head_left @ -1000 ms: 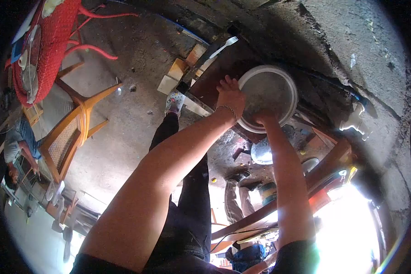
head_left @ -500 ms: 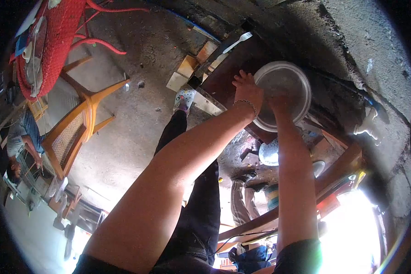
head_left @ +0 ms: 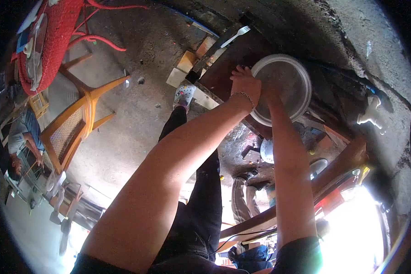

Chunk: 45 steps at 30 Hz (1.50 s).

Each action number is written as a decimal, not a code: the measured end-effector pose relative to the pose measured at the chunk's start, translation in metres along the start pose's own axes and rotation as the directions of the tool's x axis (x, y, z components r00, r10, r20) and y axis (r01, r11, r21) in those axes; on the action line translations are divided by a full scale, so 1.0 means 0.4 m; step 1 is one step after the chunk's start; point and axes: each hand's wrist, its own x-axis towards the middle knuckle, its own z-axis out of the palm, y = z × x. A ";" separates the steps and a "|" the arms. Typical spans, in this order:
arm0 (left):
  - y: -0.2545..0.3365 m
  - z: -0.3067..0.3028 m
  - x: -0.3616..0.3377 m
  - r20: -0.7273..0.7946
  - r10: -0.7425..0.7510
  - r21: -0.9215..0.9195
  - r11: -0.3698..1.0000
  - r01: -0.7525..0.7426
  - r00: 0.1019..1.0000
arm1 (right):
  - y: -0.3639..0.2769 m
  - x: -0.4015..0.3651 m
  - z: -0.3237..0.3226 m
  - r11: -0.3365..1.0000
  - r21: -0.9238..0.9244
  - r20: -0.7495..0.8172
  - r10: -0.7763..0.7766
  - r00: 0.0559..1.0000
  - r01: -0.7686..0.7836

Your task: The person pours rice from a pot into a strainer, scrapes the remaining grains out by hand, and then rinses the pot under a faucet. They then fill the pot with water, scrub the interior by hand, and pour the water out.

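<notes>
While the round white plastic plate (head_left: pixel 285 80) lies flat on the dark brown wooden tabletop (head_left: pixel 223 68), close under the grey concrete wall (head_left: pixel 351 32), the left hand (head_left: pixel 245 86) rests against its near rim with the fingers stretched out and slightly spread, gripping nothing. The right hand (head_left: pixel 270 94) presses down inside the plate just beside the left, but its fingers are too foreshortened to tell how far they are curled. A white plastic fork (head_left: pixel 235 35) lies at the tabletop's far end, well apart from both hands, and a white tap (head_left: pixel 370 115) juts from the wall.
</notes>
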 end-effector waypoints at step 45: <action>-0.027 0.006 0.014 0.022 -0.033 -0.068 0.997 0.034 0.999 | 0.107 -0.031 0.071 1.000 0.010 -0.241 0.010 0.970 -0.008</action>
